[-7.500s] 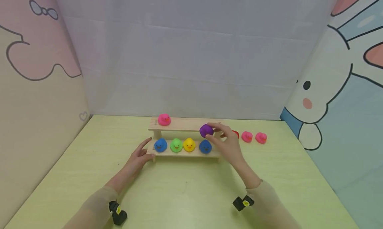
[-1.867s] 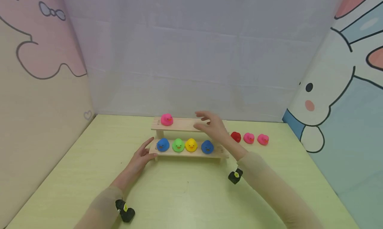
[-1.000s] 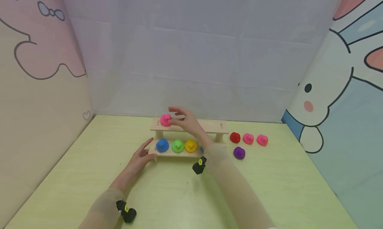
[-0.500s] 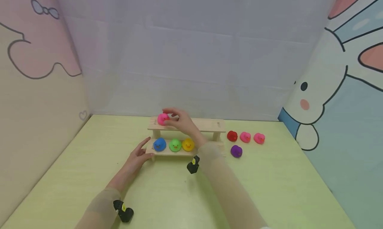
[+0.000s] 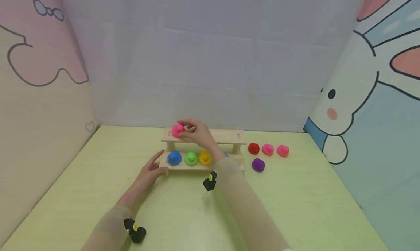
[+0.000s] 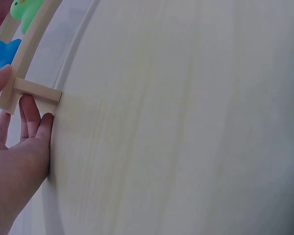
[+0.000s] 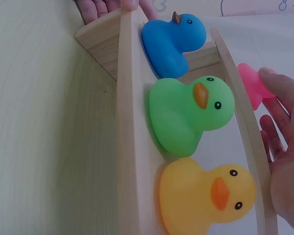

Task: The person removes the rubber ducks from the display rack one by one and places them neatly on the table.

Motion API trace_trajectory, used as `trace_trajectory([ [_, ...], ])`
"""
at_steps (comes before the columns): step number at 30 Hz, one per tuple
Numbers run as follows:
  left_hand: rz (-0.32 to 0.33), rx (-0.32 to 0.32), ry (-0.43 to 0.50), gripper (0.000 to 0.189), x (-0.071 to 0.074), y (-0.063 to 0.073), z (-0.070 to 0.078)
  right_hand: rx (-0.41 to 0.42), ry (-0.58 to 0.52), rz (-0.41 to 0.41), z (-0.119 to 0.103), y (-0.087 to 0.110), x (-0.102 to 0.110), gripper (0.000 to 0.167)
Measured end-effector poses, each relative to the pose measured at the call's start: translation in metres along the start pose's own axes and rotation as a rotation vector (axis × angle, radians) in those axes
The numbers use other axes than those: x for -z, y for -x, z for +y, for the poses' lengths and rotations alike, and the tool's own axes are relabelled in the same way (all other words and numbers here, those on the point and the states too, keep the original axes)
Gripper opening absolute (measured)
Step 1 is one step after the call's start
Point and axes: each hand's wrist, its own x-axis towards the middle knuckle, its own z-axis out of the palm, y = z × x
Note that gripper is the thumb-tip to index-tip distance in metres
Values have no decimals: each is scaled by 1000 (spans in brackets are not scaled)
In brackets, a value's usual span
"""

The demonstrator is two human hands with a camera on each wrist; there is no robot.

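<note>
A two-step wooden rack (image 5: 226, 135) stands at the back of the table. My right hand (image 5: 199, 135) pinches a pink rubber duck (image 5: 177, 131) at the left end of its upper step, thumb in front; the right wrist view shows the thumb (image 7: 274, 81) against the duck. On the lower step sit a blue duck (image 5: 174, 158), a green duck (image 5: 191, 158) and a yellow duck (image 5: 205, 158). Another blue duck (image 5: 226, 154) is mostly hidden behind my right forearm. My left hand (image 5: 148, 174) grips the lower step's left end, fingers by its leg (image 6: 36, 90).
Right of the rack, a red duck (image 5: 253, 148) and two pink ducks, one nearer (image 5: 267, 149) and one farther right (image 5: 283, 151), lie in a row on the table. A purple duck (image 5: 258, 165) lies in front of them. A white curtain (image 5: 170, 61) hangs behind.
The purple duck, earlier in my right hand over the rack, now lies on the table at right. My right hand has moved left and taken hold of the pink duck. The left hand stays put.
</note>
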Motion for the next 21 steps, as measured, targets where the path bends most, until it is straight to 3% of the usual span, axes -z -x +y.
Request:
trace_trajectory([
  [10, 1, 14, 14, 75, 1, -2, 0, 13, -47, -72, 0, -1, 4, 43],
  [21, -2, 16, 11, 74, 0, -3, 2, 1, -47, -70, 2, -2, 7, 41],
])
